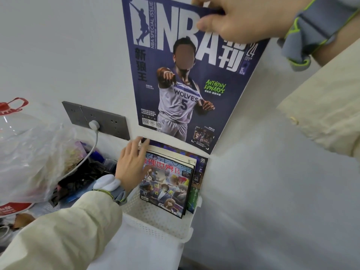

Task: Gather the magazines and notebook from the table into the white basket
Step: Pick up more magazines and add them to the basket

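Note:
My right hand (239, 18) pinches the top edge of a purple NBA magazine (187, 78), which hangs upright above the white perforated basket (155, 223). Inside the basket stand several magazines on edge, the front one with a colourful cartoon cover (167, 188). My left hand (132, 164) rests with spread fingers on the left side and top edges of those standing magazines, touching them without closing around them. The hanging magazine's lower edge is just above the ones in the basket.
A grey wall socket panel (97, 119) with a white plug and cable sits to the left. A clear plastic bag (33, 160) and a large clear bottle with a red cap (13, 114) stand left of the basket, above dark clutter. White wall lies behind.

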Available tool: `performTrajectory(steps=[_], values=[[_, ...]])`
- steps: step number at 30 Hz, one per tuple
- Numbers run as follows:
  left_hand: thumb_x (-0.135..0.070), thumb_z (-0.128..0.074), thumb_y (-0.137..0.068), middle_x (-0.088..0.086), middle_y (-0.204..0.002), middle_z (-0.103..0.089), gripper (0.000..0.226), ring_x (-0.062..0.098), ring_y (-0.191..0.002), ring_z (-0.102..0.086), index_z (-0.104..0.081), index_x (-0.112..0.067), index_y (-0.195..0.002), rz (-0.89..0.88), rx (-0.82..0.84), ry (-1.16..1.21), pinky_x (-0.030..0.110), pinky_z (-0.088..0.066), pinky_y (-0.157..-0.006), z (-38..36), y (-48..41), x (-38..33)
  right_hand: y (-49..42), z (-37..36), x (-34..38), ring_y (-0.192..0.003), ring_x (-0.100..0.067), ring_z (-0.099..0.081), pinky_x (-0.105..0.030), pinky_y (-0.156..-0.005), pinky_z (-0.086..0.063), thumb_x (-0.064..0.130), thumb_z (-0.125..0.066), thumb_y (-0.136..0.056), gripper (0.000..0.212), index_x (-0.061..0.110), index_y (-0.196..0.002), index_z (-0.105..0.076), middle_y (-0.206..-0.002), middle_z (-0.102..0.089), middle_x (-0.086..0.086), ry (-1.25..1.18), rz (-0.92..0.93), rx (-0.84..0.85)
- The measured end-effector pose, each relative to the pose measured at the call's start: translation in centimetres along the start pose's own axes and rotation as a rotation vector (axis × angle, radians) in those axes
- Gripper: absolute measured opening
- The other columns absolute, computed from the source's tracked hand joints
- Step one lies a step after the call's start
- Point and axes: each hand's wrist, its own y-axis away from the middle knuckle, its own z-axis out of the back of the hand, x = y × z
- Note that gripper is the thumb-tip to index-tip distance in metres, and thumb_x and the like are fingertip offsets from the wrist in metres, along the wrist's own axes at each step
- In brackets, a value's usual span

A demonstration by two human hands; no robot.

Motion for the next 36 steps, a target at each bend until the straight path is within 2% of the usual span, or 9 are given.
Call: performTrajectory(steps=[7,12,16,20,22,26,29,33,36], values=[[-0.037,-0.088,-0.053,0.015,-0.113,-0.063,0.072,0.033,-0.100,-0.063,-0.062,-0.004,-0.111,-0.210,0.002,-0.083,0.040,-0.052,-0.082,0.9,-0.6,-1.3,0.9,0.4,0.0,-0.079,-0.027,-0.051,-0.043,-0.077,-0.045,0.031,-0.040,-0.097,0.027,0.015,-0.117,-0.047,-0.107,-0.063,-0.015,-0.002,-0.033,0.031],[-0.044,-0.085,-0.056,0.012,-0.108,-0.064,0.069,0.033,-0.098,-0.062,-0.063,-0.005,-0.108,-0.220,0.049,-0.101,0.039,-0.052,-0.081,1.5,-0.8,-2.1,1.0,0.5,-0.2,-0.076,-0.026,-0.049,-0.035,-0.069,-0.038,0.034,-0.042,-0.097,0.025,0.019,-0.116,-0.048,-0.092,-0.057,-0.004,-0.006,-0.031,0.049],[-0.048,-0.083,-0.054,0.007,-0.100,-0.061,0.065,0.028,-0.089,-0.058,-0.062,-0.010,-0.102,-0.235,0.054,-0.144,0.035,-0.048,-0.075,2.4,-1.4,-2.1,0.9,0.4,0.1,-0.073,-0.029,-0.056,-0.032,-0.063,-0.040,0.031,-0.044,-0.096,0.022,0.018,-0.113,-0.050,-0.091,-0.061,-0.007,-0.063,-0.009,0.087],[-0.061,-0.079,-0.051,0.007,-0.086,-0.058,0.062,0.027,-0.077,-0.057,-0.064,-0.010,-0.084,-0.313,0.074,-0.230,0.032,-0.047,-0.065,2.9,-1.1,-1.9,1.0,0.4,0.3,-0.078,-0.026,-0.051,-0.030,-0.069,-0.037,0.025,-0.048,-0.095,0.021,0.013,-0.110,-0.054,-0.090,-0.056,-0.006,-0.070,0.027,0.097],[-0.058,-0.080,-0.050,0.007,-0.085,-0.058,0.057,0.025,-0.076,-0.057,-0.063,-0.011,-0.079,-0.371,0.084,-0.266,0.032,-0.047,-0.063,3.1,-0.7,-1.5,0.9,0.3,0.4,-0.080,-0.026,-0.051,-0.030,-0.071,-0.037,0.025,-0.049,-0.095,0.021,0.013,-0.111,-0.055,-0.091,-0.056,-0.006,-0.064,0.034,0.102],[-0.048,-0.078,-0.061,0.005,-0.099,-0.062,0.050,0.024,-0.087,-0.060,-0.061,-0.014,-0.093,-0.497,0.185,-0.309,0.032,-0.048,-0.073,3.3,0.0,-0.6,0.9,-0.4,0.9,-0.081,-0.025,-0.050,-0.030,-0.070,-0.036,0.025,-0.049,-0.095,0.023,0.012,-0.112,-0.055,-0.090,-0.053,-0.004,-0.085,0.050,0.148],[-0.045,-0.056,-0.087,0.004,-0.112,-0.059,0.042,0.024,-0.102,-0.056,-0.049,-0.013,-0.113,-0.514,0.294,-0.206,0.033,-0.041,-0.086,2.7,0.4,0.4,0.9,-2.0,1.8,-0.082,-0.024,-0.048,-0.029,-0.070,-0.034,0.023,-0.049,-0.094,0.022,0.010,-0.112,-0.055,-0.089,-0.051,-0.005,-0.125,0.065,0.203],[-0.041,-0.053,-0.091,0.005,-0.110,-0.061,0.036,0.025,-0.098,-0.059,-0.050,-0.012,-0.112,-0.531,0.306,-0.125,0.034,-0.044,-0.082,2.9,1.1,1.0,1.3,-5.6,3.2,-0.079,-0.025,-0.043,-0.030,-0.070,-0.032,0.020,-0.049,-0.094,0.022,0.006,-0.111,-0.054,-0.084,-0.046,-0.008,-0.147,0.053,0.284],[-0.041,-0.050,-0.092,0.006,-0.110,-0.061,0.036,0.026,-0.097,-0.059,-0.051,-0.013,-0.114,-0.543,0.312,-0.130,0.036,-0.045,-0.081,2.9,1.3,1.3,2.0,-8.7,4.1,-0.079,-0.031,-0.048,-0.032,-0.069,-0.035,0.019,-0.047,-0.096,0.022,0.005,-0.111,-0.052,-0.082,-0.046,-0.013,-0.148,0.031,0.348]])
